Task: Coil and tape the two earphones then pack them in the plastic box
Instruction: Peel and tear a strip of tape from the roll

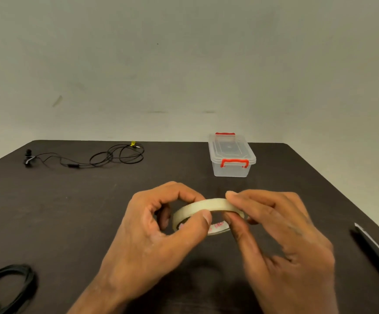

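- Progress: 1 earphone coiled point(7, 284) at near-left table edge, tape on it not visible; other earphone point(86, 157) loose, far left
- L hand point(159, 230) and R hand point(272, 232) both pinch tape roll point(197, 209) mid-table, prob. hunting the tape end
- Plastic box point(231, 155) far right, lid on, looks empty
- Left to do: tape, coil 2nd, pack
- Count: 2 earphones, 1 roll, 1 box, 1 dark tool point(376, 248) at right, unclear what

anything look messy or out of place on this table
Only the earphone at the far left: its cable sprawls in loose, uneven loops, uncoiled and untaped. The other earphone, near left, is already coiled. The plastic box sits square, lid clipped on. Both hands hold the tape roll. Nothing looks spilled or damaged.
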`<state>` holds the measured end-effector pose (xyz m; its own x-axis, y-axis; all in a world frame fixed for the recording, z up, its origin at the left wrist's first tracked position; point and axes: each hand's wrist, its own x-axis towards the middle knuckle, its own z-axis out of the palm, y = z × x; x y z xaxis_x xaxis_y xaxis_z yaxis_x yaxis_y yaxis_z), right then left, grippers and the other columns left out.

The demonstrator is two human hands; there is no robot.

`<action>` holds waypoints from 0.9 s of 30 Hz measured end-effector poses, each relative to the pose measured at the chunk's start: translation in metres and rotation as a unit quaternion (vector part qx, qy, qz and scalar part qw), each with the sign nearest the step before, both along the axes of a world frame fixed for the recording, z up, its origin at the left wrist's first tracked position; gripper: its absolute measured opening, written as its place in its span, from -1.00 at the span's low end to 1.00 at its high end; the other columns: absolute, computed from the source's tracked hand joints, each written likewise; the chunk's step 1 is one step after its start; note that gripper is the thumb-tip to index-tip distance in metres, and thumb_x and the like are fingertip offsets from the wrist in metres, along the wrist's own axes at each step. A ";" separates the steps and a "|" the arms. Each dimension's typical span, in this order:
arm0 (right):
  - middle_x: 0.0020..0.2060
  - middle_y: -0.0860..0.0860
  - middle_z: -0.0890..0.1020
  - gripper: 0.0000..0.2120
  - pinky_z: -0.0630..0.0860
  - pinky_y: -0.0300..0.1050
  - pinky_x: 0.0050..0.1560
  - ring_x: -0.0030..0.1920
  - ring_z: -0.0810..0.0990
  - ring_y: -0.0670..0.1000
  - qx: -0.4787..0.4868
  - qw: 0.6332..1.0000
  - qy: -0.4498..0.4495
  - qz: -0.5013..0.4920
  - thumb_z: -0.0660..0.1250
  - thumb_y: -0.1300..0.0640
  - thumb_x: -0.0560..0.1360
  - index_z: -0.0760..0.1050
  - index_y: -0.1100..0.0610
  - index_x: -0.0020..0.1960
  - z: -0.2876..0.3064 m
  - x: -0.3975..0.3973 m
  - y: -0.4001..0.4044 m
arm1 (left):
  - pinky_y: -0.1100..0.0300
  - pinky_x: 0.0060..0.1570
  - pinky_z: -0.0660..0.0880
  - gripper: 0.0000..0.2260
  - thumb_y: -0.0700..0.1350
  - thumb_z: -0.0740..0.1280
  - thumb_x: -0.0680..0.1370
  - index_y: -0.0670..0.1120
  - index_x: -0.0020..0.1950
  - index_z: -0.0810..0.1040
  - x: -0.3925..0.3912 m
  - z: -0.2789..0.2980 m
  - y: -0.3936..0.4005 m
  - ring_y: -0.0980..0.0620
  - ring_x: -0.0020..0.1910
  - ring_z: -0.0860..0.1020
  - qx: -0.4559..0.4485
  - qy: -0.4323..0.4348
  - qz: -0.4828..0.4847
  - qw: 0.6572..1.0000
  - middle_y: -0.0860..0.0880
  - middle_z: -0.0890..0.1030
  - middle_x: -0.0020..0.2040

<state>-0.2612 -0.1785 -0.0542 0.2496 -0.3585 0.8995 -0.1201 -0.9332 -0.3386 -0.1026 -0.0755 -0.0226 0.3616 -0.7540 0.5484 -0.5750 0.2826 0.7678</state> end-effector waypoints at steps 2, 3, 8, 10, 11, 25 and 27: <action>0.03 -0.05 0.69 -0.72 0.59 -0.18 0.00 0.03 0.64 0.02 0.005 1.000 0.016 0.006 0.52 0.16 0.49 0.69 0.11 0.20 0.001 -0.001 0.002 | 0.15 -0.35 0.35 -0.81 0.12 0.37 0.42 0.06 -0.14 0.70 -0.002 0.000 -0.001 -0.02 -0.36 0.39 0.005 0.011 -0.007 1.000 0.07 0.59 -0.33; 0.04 -0.05 0.69 -0.71 0.59 -0.18 0.02 0.04 0.63 0.01 0.006 1.000 0.025 0.006 0.52 0.17 0.49 0.68 0.11 0.21 0.002 -0.001 0.003 | 0.19 -0.31 0.37 -0.81 0.11 0.36 0.43 0.05 -0.14 0.71 -0.002 -0.001 -0.001 0.00 -0.34 0.41 0.010 0.022 -0.017 1.000 0.07 0.60 -0.31; 0.02 -0.02 0.70 -0.75 0.58 -0.18 0.04 0.03 0.63 0.03 0.003 0.999 0.035 0.004 0.52 0.16 0.51 0.71 0.15 0.18 0.002 -0.003 0.005 | 0.14 -0.19 0.45 -0.80 0.07 0.37 0.46 -0.02 -0.11 0.71 -0.003 -0.002 -0.001 -0.01 -0.23 0.55 0.022 0.090 -0.070 0.993 -0.04 0.64 -0.24; 0.02 -0.02 0.70 -0.75 0.57 -0.18 0.06 0.03 0.63 0.04 -0.009 0.999 0.041 0.005 0.54 0.20 0.49 0.71 0.14 0.17 0.003 -0.004 0.005 | -0.03 -0.17 0.47 -0.80 0.06 0.39 0.46 -0.05 -0.14 0.70 -0.003 -0.003 -0.002 -0.17 -0.20 0.57 0.021 0.107 -0.075 0.991 -0.12 0.65 -0.23; 0.03 -0.02 0.70 -0.74 0.57 -0.18 0.06 0.03 0.63 0.04 -0.015 0.999 0.044 0.007 0.54 0.21 0.49 0.70 0.13 0.17 0.003 -0.004 0.005 | -0.10 -0.16 0.47 -0.80 0.05 0.40 0.45 -0.06 -0.17 0.69 -0.003 -0.004 -0.003 -0.24 -0.19 0.56 0.022 0.113 -0.077 0.990 -0.16 0.64 -0.24; 0.05 0.03 0.71 -0.78 0.66 -0.05 0.08 0.09 0.69 0.05 -0.003 0.999 0.047 0.024 0.52 0.27 0.50 0.72 0.21 0.15 -0.001 -0.005 -0.003 | 0.19 -0.28 0.42 -0.86 0.04 0.44 0.35 0.13 -0.17 0.78 -0.001 -0.003 -0.003 0.06 -0.32 0.52 0.032 0.169 -0.081 0.982 -0.01 0.68 -0.36; 0.05 0.02 0.70 -0.77 0.65 -0.08 0.10 0.08 0.69 0.04 0.001 0.998 0.050 0.025 0.51 0.26 0.50 0.72 0.20 0.16 0.000 -0.006 -0.002 | 0.18 -0.32 0.38 -0.85 0.02 0.44 0.35 0.07 -0.16 0.79 -0.001 -0.003 -0.002 0.03 -0.35 0.47 0.028 0.180 -0.093 0.979 -0.05 0.67 -0.37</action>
